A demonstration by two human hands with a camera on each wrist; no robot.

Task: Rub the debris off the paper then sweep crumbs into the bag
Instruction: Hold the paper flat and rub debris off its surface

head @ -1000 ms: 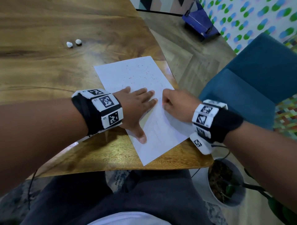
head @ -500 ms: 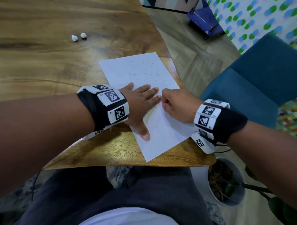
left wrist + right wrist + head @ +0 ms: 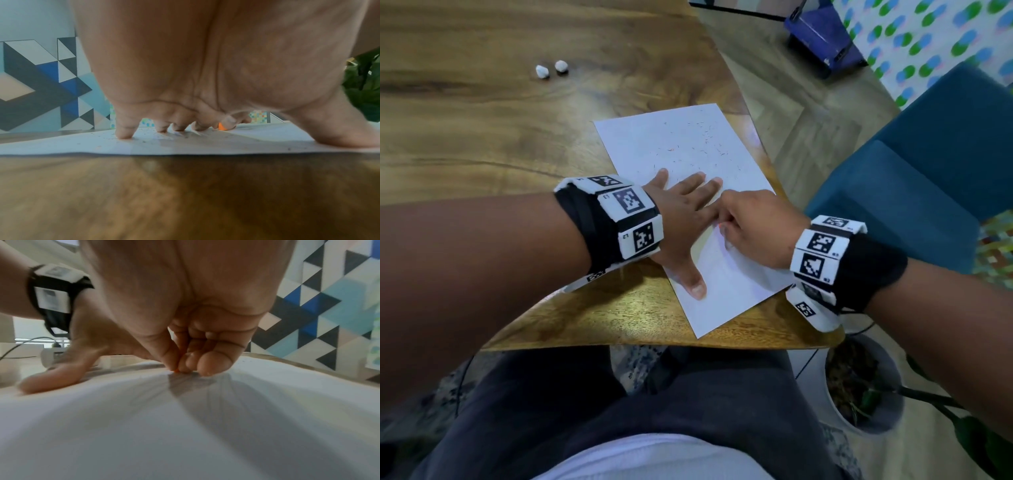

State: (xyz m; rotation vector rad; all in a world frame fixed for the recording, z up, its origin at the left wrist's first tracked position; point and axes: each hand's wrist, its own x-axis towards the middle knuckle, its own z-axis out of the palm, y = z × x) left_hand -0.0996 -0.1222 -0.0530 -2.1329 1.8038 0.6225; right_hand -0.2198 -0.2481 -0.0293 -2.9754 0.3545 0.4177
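A white sheet of paper (image 3: pixel 681 147) lies on the wooden table (image 3: pixel 482 130), its far half strewn with small dark and reddish crumbs (image 3: pixel 702 144). My left hand (image 3: pixel 685 219) lies flat on the sheet with fingers spread, pressing it down. My right hand (image 3: pixel 750 222) sits just to the right with fingers curled, pinching a small orange eraser (image 3: pixel 221 126) whose tip touches the paper (image 3: pixel 185 418). In the right wrist view only a sliver of the orange eraser (image 3: pixel 176 370) shows below the fingertips. No bag is in view.
Two small white lumps (image 3: pixel 551 68) lie far back on the table. The table's near edge (image 3: pixel 654 342) is just below the paper. A blue chair (image 3: pixel 928 178) stands to the right, a potted plant (image 3: pixel 859 383) on the floor beneath, a blue box (image 3: pixel 822 34) farther back.
Both hands stay on the paper. The right hand has shifted slightly along the sheet near the left fingertips; the view has drifted a little.
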